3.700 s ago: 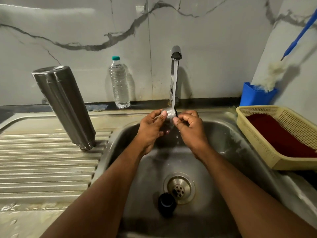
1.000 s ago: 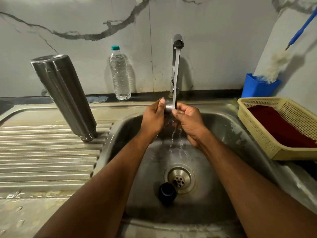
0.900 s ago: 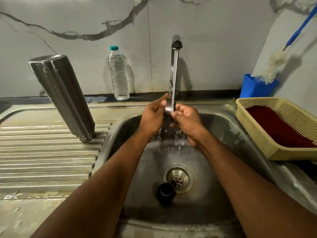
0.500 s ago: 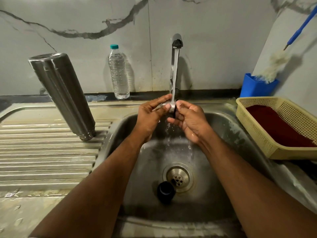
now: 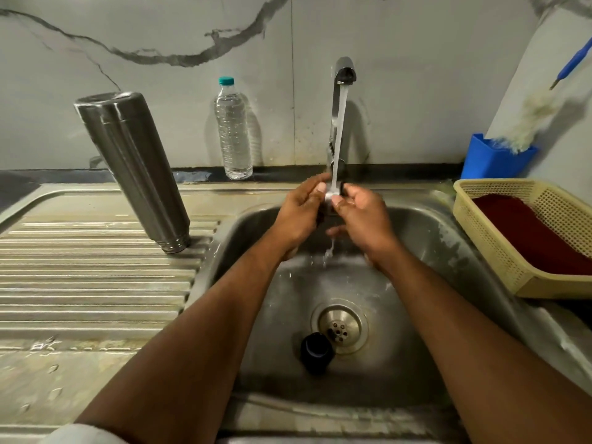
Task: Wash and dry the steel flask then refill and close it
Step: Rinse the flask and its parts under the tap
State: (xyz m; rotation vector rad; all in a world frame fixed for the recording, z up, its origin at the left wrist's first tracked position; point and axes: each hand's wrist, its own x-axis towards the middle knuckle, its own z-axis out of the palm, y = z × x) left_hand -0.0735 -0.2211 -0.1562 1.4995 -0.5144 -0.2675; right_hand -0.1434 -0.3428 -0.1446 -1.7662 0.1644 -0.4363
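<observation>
Head view: left hand and right hand pinch flask cap under tap.

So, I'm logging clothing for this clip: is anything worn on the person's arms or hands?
Both forearms are bare, and the left hand and right hand show no gloves, rings or watch. Only a white sleeve edge shows at the bottom left.

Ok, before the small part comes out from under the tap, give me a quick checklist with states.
1. Small steel part gripped by left hand and right hand: ok.
2. Tap running onto it: ok.
3. Part rinsed clean: cannot tell.
4. Steel flask inverted on the drainboard, draining: ok.
5. Black cap out of the sink: not ok, lying beside the drain.
6. Water bottle capped, ready for refilling: ok.
</observation>
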